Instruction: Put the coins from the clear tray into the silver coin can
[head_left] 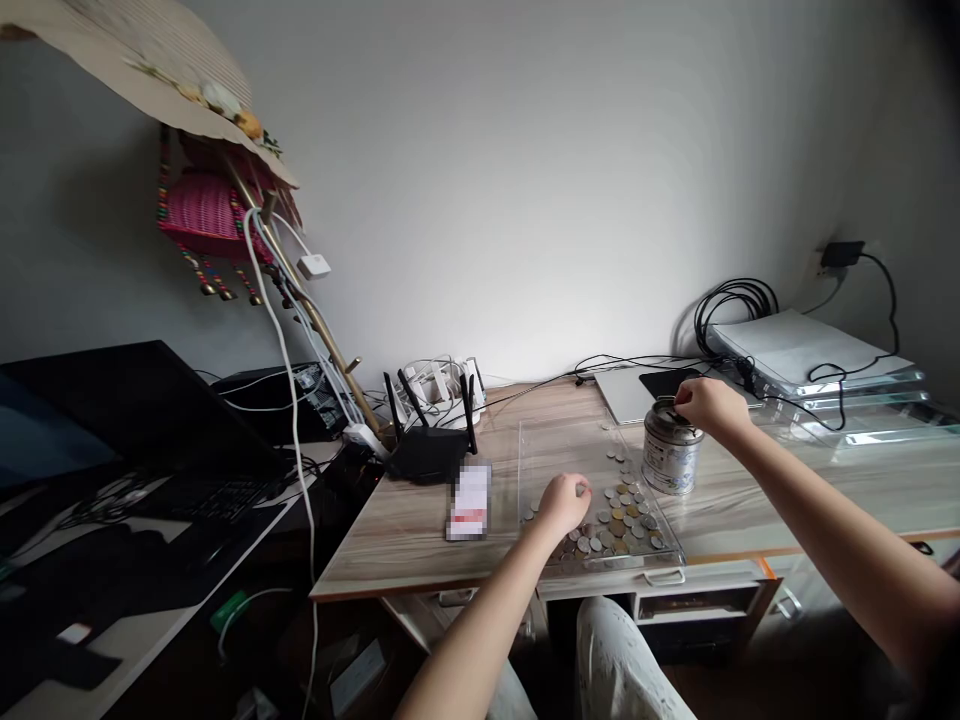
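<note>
My left hand (566, 503) is over the clear plastic tray (541, 450), its fingers curled in a pinch around what looks like a silver coin (581, 490). Silver and brass-coloured coins (617, 527) are scattered through the tray's right and front parts. To the right stands a round metal tin (670, 460) with a pale printed side and a dark top. My right hand (714, 407) is closed in a pinch at the top of this tin, touching or just above it. Whatever lies between those fingertips is hidden.
A phone (469, 500) lies left of the tray, with a black router (427, 455) behind it. Stacked clear trays (817, 350) and coiled black cable (735, 300) fill the right rear. A laptop (150, 410) stands left, past a hanging white cable (289, 370).
</note>
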